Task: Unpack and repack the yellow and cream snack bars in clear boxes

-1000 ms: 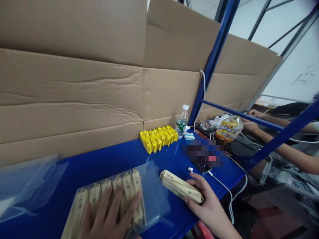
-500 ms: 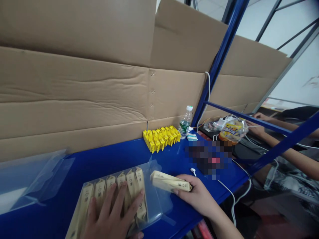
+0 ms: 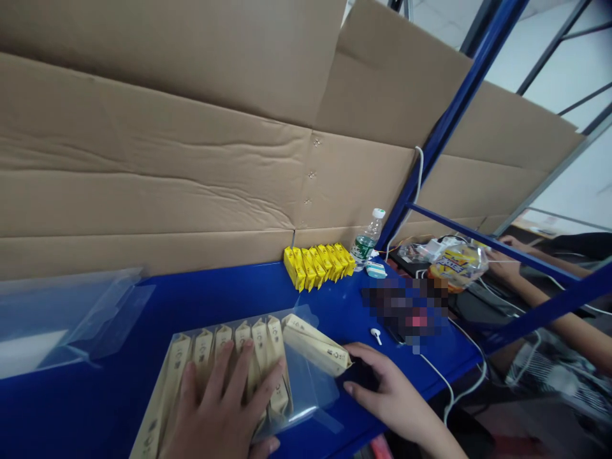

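Note:
Several cream-coloured paper packets (image 3: 203,347) stand in a tight row inside a clear plastic bag (image 3: 306,382) on the blue shelf. My left hand (image 3: 222,405) lies on top of the row with its fingers spread. Beside the row's right end, one more cream packet (image 3: 316,346) slants across the bag's clear flap. My right hand (image 3: 389,389) is at that packet's right end, thumb and fingers apart; the fingertips are close to it, and I cannot tell whether they touch.
A row of yellow packets (image 3: 318,266) stands by the cardboard wall (image 3: 215,204), next to a water bottle (image 3: 366,245). Another clear plastic bag (image 3: 71,319) lies left. A white earbud (image 3: 376,335) and white cable (image 3: 442,376) are to the right. Beyond the blue post (image 3: 444,137) a person's arms (image 3: 540,299) show.
The slanted packet has come down closer to the row's right end. My right hand has loosened from it, its fingers now apart. My left hand stays on the row. The view has shifted slightly.

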Demonstrator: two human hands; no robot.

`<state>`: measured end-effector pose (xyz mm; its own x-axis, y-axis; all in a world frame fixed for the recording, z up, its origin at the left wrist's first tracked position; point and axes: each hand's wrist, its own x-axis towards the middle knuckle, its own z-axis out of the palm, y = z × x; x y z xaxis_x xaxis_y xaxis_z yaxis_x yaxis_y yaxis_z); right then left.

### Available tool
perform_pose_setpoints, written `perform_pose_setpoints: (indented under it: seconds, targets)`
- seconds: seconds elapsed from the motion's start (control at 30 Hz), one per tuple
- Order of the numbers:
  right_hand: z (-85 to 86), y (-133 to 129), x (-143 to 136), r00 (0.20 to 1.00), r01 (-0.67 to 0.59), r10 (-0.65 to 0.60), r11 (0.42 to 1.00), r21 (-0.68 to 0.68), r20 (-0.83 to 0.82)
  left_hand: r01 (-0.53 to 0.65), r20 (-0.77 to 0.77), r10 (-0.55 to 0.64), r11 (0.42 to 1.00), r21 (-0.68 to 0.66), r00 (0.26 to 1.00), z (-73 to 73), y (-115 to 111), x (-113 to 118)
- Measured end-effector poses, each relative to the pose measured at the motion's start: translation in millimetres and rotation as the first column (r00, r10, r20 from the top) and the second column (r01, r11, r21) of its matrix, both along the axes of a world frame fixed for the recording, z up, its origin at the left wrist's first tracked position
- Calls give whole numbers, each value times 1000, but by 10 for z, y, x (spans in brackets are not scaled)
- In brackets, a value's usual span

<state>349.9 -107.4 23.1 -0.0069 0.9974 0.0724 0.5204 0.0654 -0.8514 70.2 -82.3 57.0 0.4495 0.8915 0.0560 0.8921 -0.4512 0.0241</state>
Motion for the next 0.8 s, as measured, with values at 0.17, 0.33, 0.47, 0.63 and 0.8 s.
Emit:
perform_pose_setpoints:
  seconds: [0.17,0.33,0.47,0.63,0.8]
  targets:
    - [6,30,-110,999,19,-16,997,80,-35,23,15,-22,999,-37,1000,-111,52,-52]
    - [-9,99,-349,996,-46,56,989,142,-68,43,40,-41,998,-51,998,-224,74,-105]
    - [6,49,-399,991,-111,118,990,89,-71,67,64,-68,998,20,996,-239,53,-120]
    - [6,1,-366,965,-202,193,979,-33,-177,75,75,-80,994,74,994,-254,50,-118]
    - [16,125,-399,859,-138,30,975,-175,-511,58,40,-62,994,89,997,-204,32,-83]
